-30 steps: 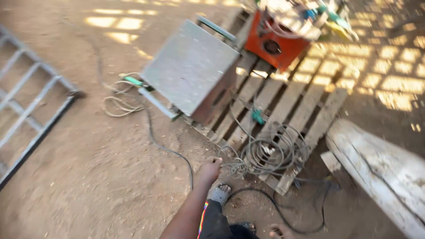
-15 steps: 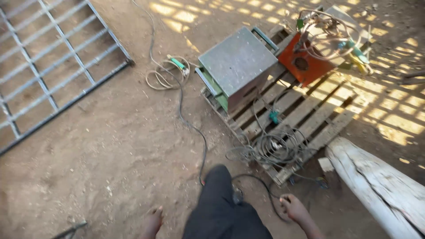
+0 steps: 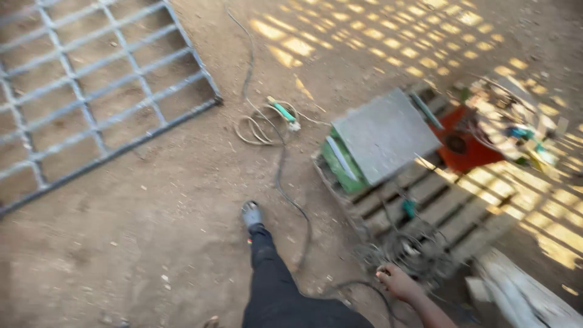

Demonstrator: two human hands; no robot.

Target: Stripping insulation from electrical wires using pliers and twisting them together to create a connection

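Right hand: my right hand hangs low at the bottom of the view, just beside the coil of wire at the near corner of the pallet; the fingers are curled in together, though the blur keeps me from telling whether they clamp anything.
Left hand: out of sight; I cannot speak for its fingers.
Black cable: a dark cable runs over the dirt from near my hand, past my foot and up toward the looped cord (it passes just to the right of my shoe).
Leg and shoe: my leg in dark trousers stretches forward; the grey shoe is planted on the dirt ground.
Looped cord: a pale cord lies in loose loops on the ground, with a green-handled piece resting across it.
Pallet: a wooden pallet sits on the ground to my right, its slats striped with sunlight.
Grey box: a grey metal box with a green side stands on the far end of the pallet, tilted a little in this view.
Red machine: a red machine stands just beside the grey box, with a tangle of bright parts above it too blurred to name.
Metal grid: a frame of grey bars lies flat on the dirt at the upper left, well apart from the pallet.
Pale beam: a whitish beam lies at the lower right, near the pallet's corner.
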